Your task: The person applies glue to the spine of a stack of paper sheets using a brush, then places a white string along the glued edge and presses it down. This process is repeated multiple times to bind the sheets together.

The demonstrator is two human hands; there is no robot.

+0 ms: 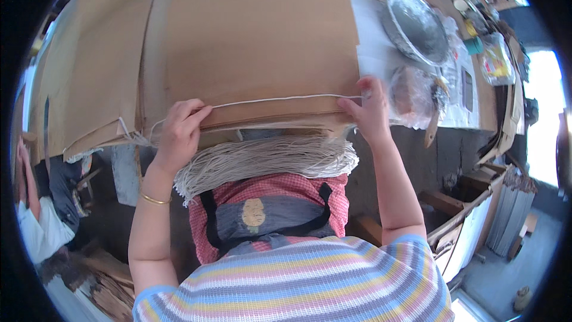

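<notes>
A thin white cord [280, 99] runs nearly straight across the front of a cardboard sheet [256, 36] on the table. My left hand [182, 128] pinches the cord near its left part, and a loose tail curves out beyond the fingers. At the other end, my right hand [372, 110] has its fingers curled around the cord, its thumb lying on the cardboard's edge. Across my lap lies a thick bundle of white cords [268, 158], over a red checked apron [292, 188] with a dark pocket panel.
To the right of the cardboard stand a metal basin [415, 25], a clear plastic bag [411, 92] and a brush [438, 107]. More cords [134, 136] hang at the table edge on the left. Another person's arm [28, 173] shows at far left. Wooden crates [462, 203] stand low on the right.
</notes>
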